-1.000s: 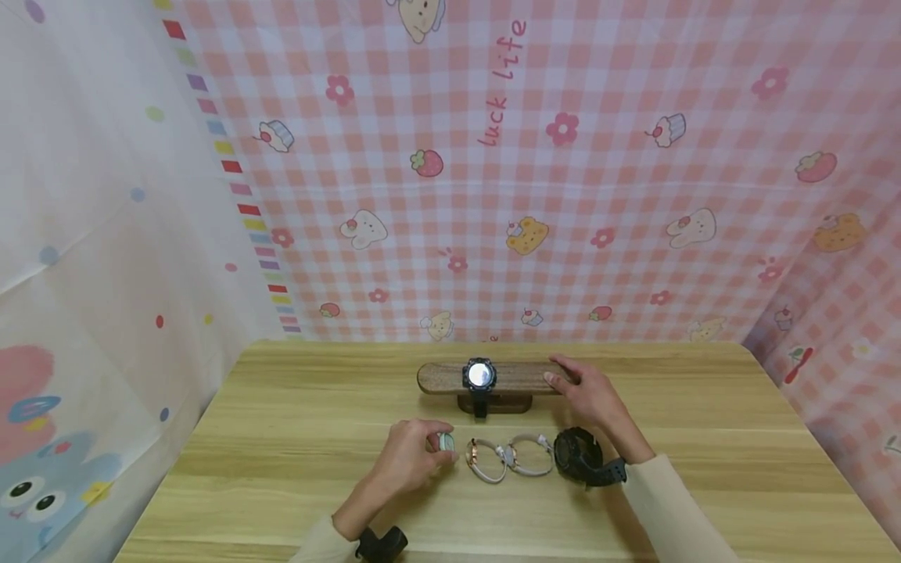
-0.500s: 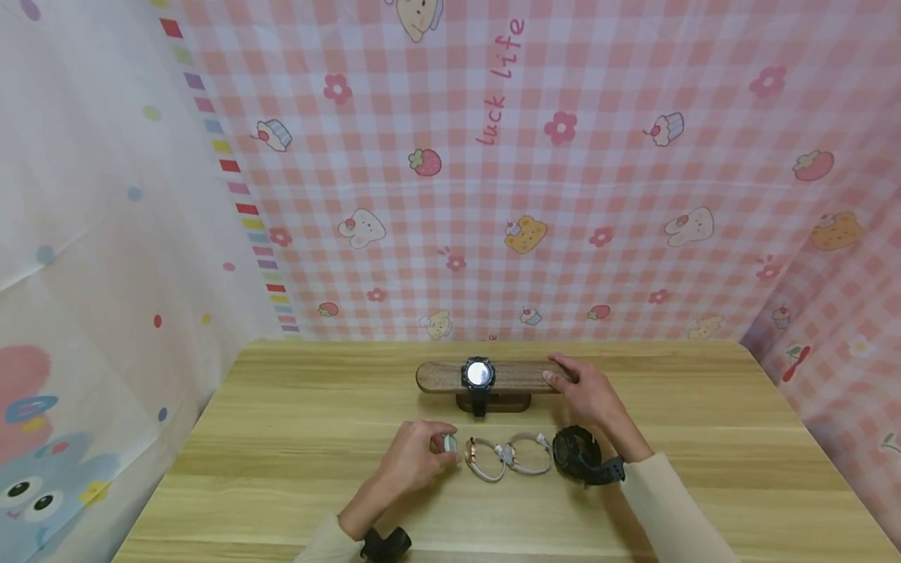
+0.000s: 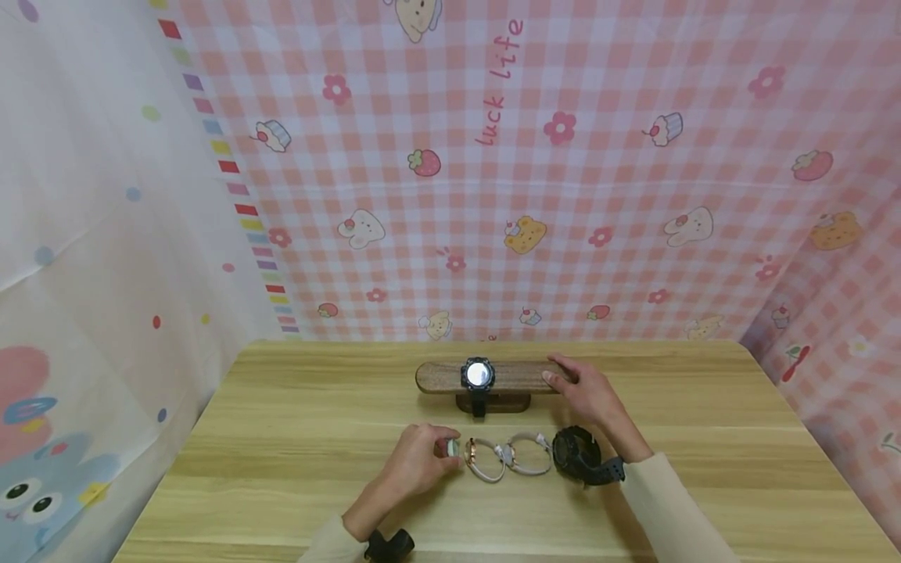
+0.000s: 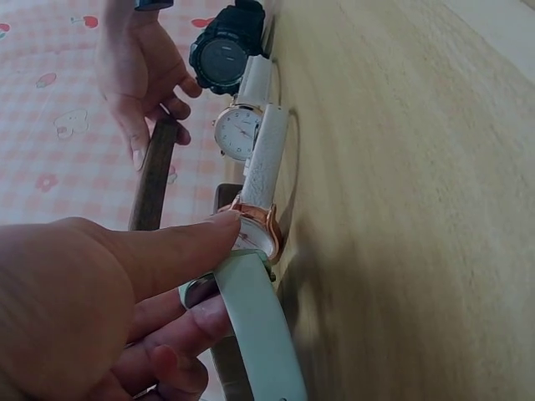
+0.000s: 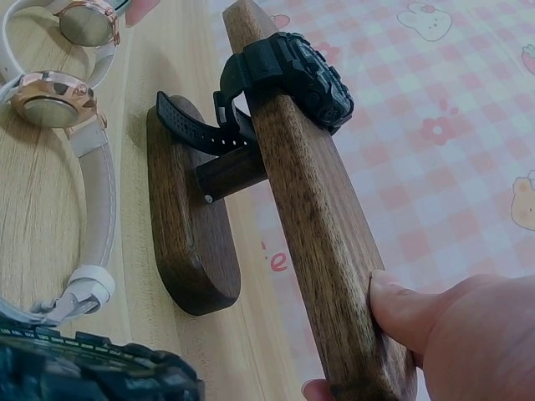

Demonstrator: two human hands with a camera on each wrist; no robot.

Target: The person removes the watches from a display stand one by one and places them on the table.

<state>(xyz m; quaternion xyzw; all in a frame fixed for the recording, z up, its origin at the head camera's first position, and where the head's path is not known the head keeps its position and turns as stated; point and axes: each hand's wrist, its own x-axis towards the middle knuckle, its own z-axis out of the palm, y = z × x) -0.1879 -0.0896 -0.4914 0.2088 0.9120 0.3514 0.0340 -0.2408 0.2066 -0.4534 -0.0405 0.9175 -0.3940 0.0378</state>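
My left hand (image 3: pixel 415 463) pinches a mint-green watch (image 4: pixel 261 322) between thumb and fingers, low over the table, at the left end of a row of watches. Beside it is a white-strapped watch (image 3: pixel 487 471) with a rose-gold case, then a second white-strapped watch (image 3: pixel 529 471). With thumb and fingers, my right hand (image 3: pixel 593 397) grips the right end of a dark wooden watch stand (image 5: pixel 313 200). A black digital watch (image 3: pixel 479 375) hangs on the stand's bar, left of centre, its strap dangling unfastened in the right wrist view.
A large black watch (image 3: pixel 579 455) lies at the right end of the row, near my right forearm. The wood-grain table (image 3: pixel 281 438) ends at a pink checked cloth (image 3: pixel 450 195) behind the stand. A black wrist camera (image 3: pixel 389 545) sits on my left wrist.
My left hand has shifted slightly to the right with the mint-green watch, closer to the first white-strapped watch. The right hand and the stand have stayed in place.
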